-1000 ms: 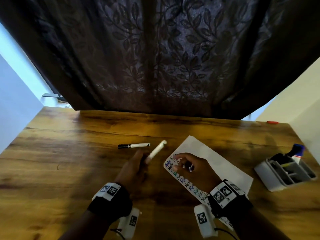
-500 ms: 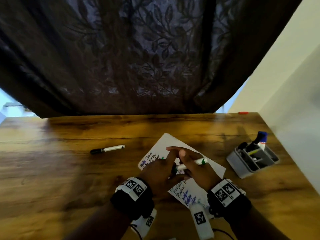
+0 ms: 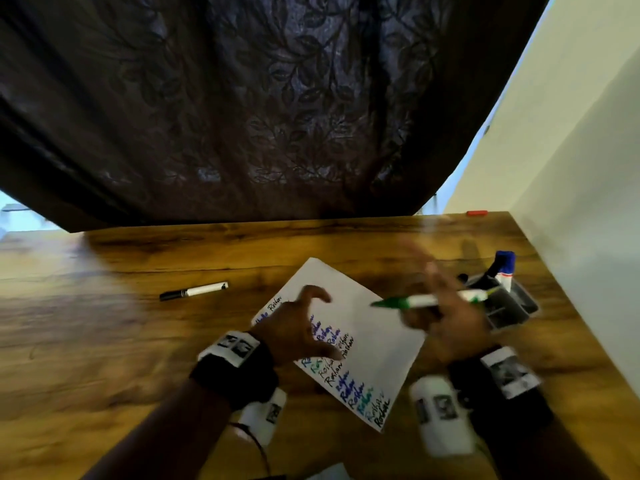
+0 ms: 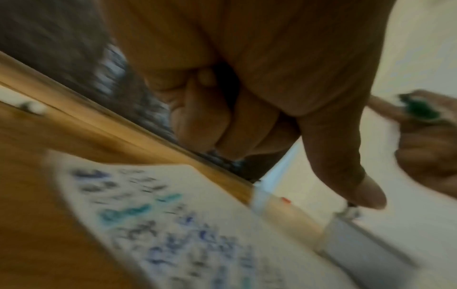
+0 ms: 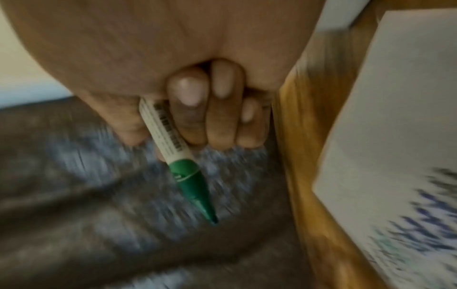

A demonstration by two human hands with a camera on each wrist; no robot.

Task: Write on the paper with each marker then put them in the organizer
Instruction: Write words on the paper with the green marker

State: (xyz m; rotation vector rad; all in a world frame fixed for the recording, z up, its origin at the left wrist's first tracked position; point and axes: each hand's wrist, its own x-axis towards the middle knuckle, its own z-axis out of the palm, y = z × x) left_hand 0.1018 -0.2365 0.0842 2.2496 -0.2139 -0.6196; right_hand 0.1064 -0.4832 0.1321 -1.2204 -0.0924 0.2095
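My right hand grips a white marker with a green pointed end, held level above the right edge of the paper, tip pointing left. In the right wrist view my fingers wrap the marker barrel. My left hand hovers over the paper's left part, fingers loosely arched, holding nothing. The paper carries several lines of blue, green and black writing. A black-capped marker lies on the table to the left. The grey organizer stands at the right, just behind my right hand.
A blue-capped marker stands in the organizer. A white wall runs close along the table's right side, and a dark curtain hangs behind. A small red object sits at the far right corner.
My hands met over the paper at the green marker, then parted. My right hand has carried it right toward the organizer; my left hand has let go.
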